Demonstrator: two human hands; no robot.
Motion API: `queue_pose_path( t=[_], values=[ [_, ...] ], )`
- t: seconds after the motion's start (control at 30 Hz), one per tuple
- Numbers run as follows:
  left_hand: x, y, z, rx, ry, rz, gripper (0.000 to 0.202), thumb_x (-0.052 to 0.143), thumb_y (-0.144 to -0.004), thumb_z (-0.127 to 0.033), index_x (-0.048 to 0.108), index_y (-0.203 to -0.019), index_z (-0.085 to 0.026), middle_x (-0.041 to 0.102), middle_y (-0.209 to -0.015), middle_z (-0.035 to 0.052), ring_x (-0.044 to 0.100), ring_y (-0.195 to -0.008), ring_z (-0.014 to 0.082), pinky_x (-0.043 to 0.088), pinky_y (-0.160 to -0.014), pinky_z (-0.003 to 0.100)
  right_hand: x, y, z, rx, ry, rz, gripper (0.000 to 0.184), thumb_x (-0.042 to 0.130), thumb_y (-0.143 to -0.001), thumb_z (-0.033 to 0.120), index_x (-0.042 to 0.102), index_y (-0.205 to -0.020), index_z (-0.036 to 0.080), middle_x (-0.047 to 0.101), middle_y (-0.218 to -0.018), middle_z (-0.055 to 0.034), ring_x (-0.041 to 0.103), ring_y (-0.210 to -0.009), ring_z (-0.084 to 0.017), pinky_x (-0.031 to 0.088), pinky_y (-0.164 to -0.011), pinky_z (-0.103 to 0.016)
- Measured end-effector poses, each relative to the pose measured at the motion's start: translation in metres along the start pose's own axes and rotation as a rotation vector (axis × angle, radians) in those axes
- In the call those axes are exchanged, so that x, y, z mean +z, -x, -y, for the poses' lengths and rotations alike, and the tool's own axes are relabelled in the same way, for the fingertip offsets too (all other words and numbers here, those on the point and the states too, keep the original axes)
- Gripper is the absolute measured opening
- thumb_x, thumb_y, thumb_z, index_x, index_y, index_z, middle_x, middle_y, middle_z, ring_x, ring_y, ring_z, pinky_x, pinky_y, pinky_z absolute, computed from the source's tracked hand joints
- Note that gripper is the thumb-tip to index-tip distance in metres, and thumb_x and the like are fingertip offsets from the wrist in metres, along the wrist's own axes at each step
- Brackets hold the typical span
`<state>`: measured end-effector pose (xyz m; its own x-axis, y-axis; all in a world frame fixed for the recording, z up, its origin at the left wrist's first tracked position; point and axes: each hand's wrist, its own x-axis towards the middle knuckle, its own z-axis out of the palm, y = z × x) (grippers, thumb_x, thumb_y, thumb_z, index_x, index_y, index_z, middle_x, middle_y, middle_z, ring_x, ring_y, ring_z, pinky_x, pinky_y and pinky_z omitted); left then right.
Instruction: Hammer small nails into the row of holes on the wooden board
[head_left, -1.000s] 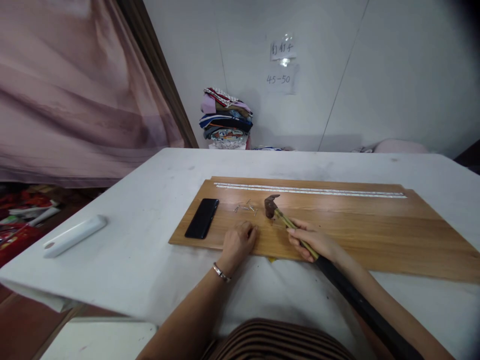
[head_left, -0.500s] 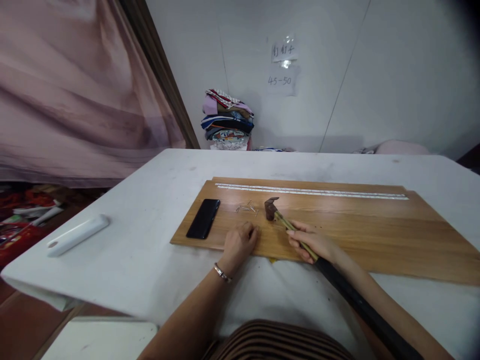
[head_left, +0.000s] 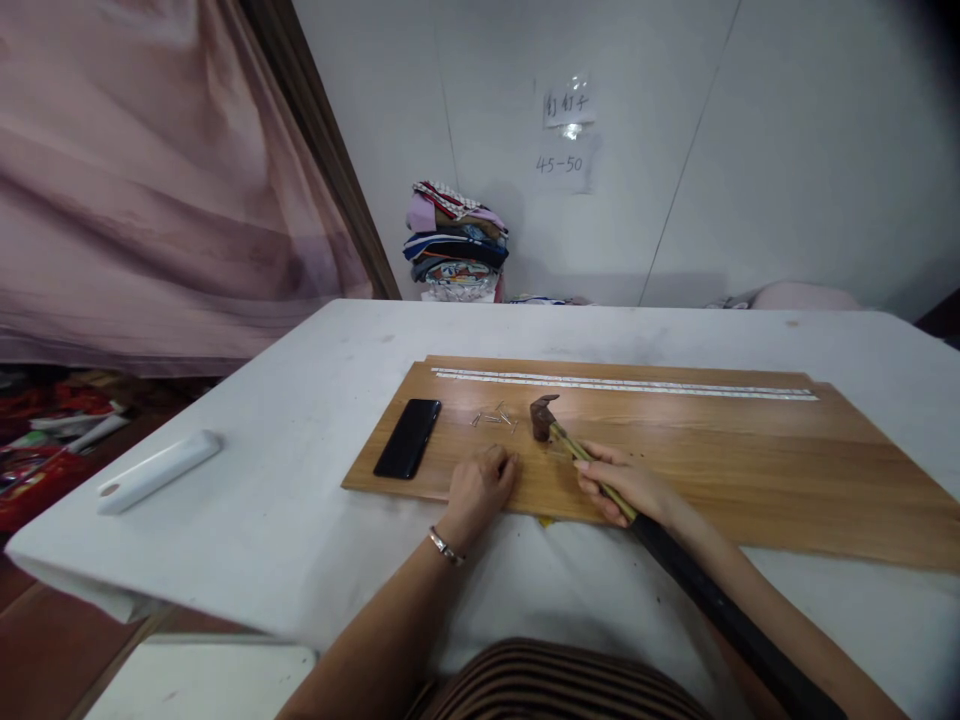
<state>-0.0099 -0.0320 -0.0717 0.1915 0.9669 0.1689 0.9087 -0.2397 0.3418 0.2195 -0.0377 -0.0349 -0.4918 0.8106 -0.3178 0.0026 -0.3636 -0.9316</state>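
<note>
My right hand (head_left: 619, 485) grips a claw hammer (head_left: 596, 478) partway along its handle. The rusty brown head (head_left: 542, 417) is low over the wooden board (head_left: 712, 470), claw pointing up; I cannot tell if it touches. The lower handle has a black grip that runs back beside my right forearm. My left hand (head_left: 480, 485), a metal bracelet on its wrist, rests on the board's near edge with fingers curled in. Whatever those fingers may hold is hidden. Several loose nails (head_left: 495, 416) lie on the board just beyond my left hand.
A black phone (head_left: 407, 438) lies at the board's left end. Two white marked strips (head_left: 622, 385) run along its far side. On the white table (head_left: 277, 420) lies a white elongated object (head_left: 159, 472). Folded cloths (head_left: 456, 240) are stacked behind the table, by the wall.
</note>
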Motion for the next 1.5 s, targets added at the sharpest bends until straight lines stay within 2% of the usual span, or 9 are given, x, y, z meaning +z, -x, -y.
queue_pose_path(
  t=[0.17,0.37,0.5,0.67,0.77,0.9,1.17,1.37,1.5],
  values=[
    [-0.0008,0.0001,-0.0013,-0.009,0.003,0.007,0.03,0.041,-0.092,-0.032,0.053,-0.068,-0.02,0.061,-0.074,0.0026,0.054,-0.072,0.0147,0.031,-0.063,0.027,0.0015,0.0013,0.0021,-0.007,0.023,-0.013,0.034,0.062,-0.077,0.049,0.047,-0.086,0.02,0.046,-0.058,0.0098,0.038,-0.031,-0.002,0.031,-0.027,-0.013],
    [-0.0002,0.0002,-0.0003,-0.011,0.007,0.029,0.03,0.04,-0.092,-0.032,0.054,-0.068,-0.02,0.061,-0.074,0.0025,0.053,-0.071,0.0145,0.031,-0.062,0.027,0.0018,0.0039,0.0048,-0.02,-0.002,-0.009,0.034,0.063,-0.078,0.048,0.05,-0.093,0.02,0.047,-0.06,0.0096,0.038,-0.031,-0.002,0.031,-0.027,-0.014],
    [0.0011,0.0004,0.0011,0.011,0.006,-0.007,0.031,0.039,-0.093,-0.032,0.052,-0.067,-0.02,0.06,-0.074,0.0022,0.053,-0.071,0.0143,0.031,-0.063,0.026,-0.0002,0.0019,0.0015,-0.005,-0.016,-0.021,0.037,0.063,-0.078,0.047,0.05,-0.101,0.021,0.046,-0.058,0.0098,0.038,-0.031,-0.003,0.03,-0.026,-0.014],
    [0.0027,0.0007,0.0022,0.038,0.006,-0.028,0.031,0.04,-0.092,-0.032,0.05,-0.065,-0.02,0.06,-0.073,0.0018,0.053,-0.07,0.014,0.031,-0.063,0.026,-0.0006,0.0,-0.0005,0.002,-0.011,-0.013,0.038,0.062,-0.079,0.047,0.049,-0.103,0.021,0.045,-0.058,0.0101,0.038,-0.03,-0.002,0.031,-0.026,-0.013],
    [0.0036,0.0007,0.0025,0.038,-0.005,-0.04,0.031,0.041,-0.092,-0.031,0.049,-0.065,-0.02,0.06,-0.072,0.0017,0.053,-0.07,0.0142,0.03,-0.062,0.026,0.0005,0.0005,0.0008,-0.005,-0.009,-0.002,0.036,0.062,-0.079,0.046,0.05,-0.1,0.02,0.046,-0.059,0.0097,0.038,-0.03,-0.002,0.031,-0.026,-0.013],
    [0.0029,0.0007,0.002,0.026,0.0,-0.036,0.03,0.042,-0.092,-0.031,0.05,-0.065,-0.02,0.06,-0.071,0.0017,0.053,-0.069,0.0141,0.03,-0.061,0.027,0.0012,0.0026,0.0031,-0.017,0.002,-0.006,0.03,0.062,-0.079,0.046,0.049,-0.088,0.02,0.047,-0.06,0.0093,0.038,-0.031,-0.002,0.031,-0.027,-0.014],
    [0.0016,0.0003,0.0006,0.023,-0.01,-0.034,0.031,0.041,-0.092,-0.032,0.05,-0.065,-0.02,0.06,-0.072,0.0013,0.053,-0.07,0.0138,0.03,-0.063,0.026,0.0014,0.0025,0.0019,-0.018,0.001,-0.014,0.034,0.062,-0.079,0.046,0.05,-0.098,0.021,0.047,-0.059,0.0098,0.039,-0.03,-0.002,0.032,-0.027,-0.014],
    [0.0023,0.0002,0.0007,0.027,-0.006,-0.029,0.03,0.041,-0.092,-0.031,0.051,-0.066,-0.02,0.06,-0.072,0.0011,0.054,-0.071,0.0137,0.03,-0.063,0.026,0.0018,-0.0003,0.0002,-0.008,0.011,-0.009,0.032,0.062,-0.078,0.045,0.049,-0.094,0.02,0.046,-0.059,0.0094,0.038,-0.03,-0.003,0.031,-0.026,-0.013],
    [0.0037,0.0001,0.0017,0.017,-0.009,-0.02,0.031,0.041,-0.092,-0.032,0.052,-0.066,-0.02,0.06,-0.072,0.0015,0.053,-0.071,0.0136,0.03,-0.062,0.026,0.0018,0.001,0.0015,-0.001,-0.004,-0.007,0.033,0.061,-0.078,0.043,0.05,-0.098,0.02,0.046,-0.06,0.009,0.039,-0.031,-0.003,0.032,-0.026,-0.014]
  ],
)
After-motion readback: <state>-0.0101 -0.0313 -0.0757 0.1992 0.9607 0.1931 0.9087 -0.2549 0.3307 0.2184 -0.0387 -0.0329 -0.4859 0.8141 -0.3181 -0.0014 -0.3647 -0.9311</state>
